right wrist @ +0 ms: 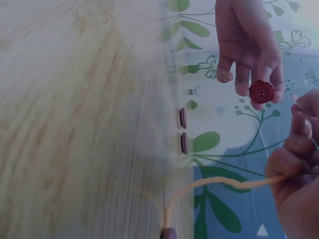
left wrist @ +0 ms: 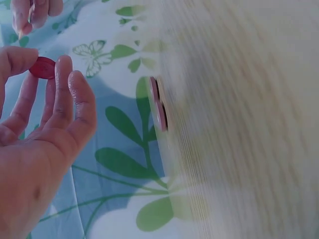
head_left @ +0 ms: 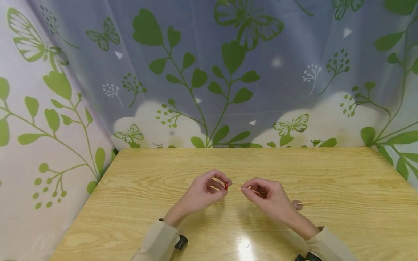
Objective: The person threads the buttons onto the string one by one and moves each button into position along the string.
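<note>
Between thumb and fingers my left hand (head_left: 200,194) pinches a dark red round button (right wrist: 261,92), whose several small holes face the right wrist camera. A short gap to the right, my right hand (head_left: 271,201) pinches an orange-yellow cord (right wrist: 239,184) close to its tip, which points at the button. The cord's other part trails below that hand in the right wrist view. A brownish-red button (head_left: 297,204) lies on the table beside my right wrist, with cord at it. The cord's tip is apart from the red button.
Two more reddish buttons, one here (left wrist: 153,88) and another button (left wrist: 160,115) beside it, lie on the wooden table (head_left: 147,174) beyond my left fingers. A leaf-and-butterfly patterned curtain (head_left: 196,90) hangs behind the table and along its left side.
</note>
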A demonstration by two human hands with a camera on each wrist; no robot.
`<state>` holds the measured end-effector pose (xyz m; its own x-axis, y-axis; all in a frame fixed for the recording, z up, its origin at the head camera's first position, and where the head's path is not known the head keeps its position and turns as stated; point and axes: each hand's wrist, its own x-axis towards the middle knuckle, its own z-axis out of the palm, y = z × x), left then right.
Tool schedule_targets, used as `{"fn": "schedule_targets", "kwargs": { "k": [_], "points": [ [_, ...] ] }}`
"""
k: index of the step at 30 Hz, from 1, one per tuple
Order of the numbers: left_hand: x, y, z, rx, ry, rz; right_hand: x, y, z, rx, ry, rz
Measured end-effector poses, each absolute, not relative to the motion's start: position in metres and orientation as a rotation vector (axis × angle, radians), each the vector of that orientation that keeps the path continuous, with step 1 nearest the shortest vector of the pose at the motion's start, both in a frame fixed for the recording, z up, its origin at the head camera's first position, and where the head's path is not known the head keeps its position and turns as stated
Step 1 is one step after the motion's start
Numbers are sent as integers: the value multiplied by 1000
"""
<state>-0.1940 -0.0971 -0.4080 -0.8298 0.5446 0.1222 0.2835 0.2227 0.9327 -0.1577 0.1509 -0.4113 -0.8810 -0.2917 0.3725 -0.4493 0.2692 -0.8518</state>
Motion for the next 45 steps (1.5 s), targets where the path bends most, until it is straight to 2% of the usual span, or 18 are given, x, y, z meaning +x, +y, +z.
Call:
{"fn": "schedule_targets", "kwargs": {
  "k": [45],
  "points": [
    [-178,-85,-395,805,2047,1797,-154,142,-407,771,-2347,1517]
  ]
}}
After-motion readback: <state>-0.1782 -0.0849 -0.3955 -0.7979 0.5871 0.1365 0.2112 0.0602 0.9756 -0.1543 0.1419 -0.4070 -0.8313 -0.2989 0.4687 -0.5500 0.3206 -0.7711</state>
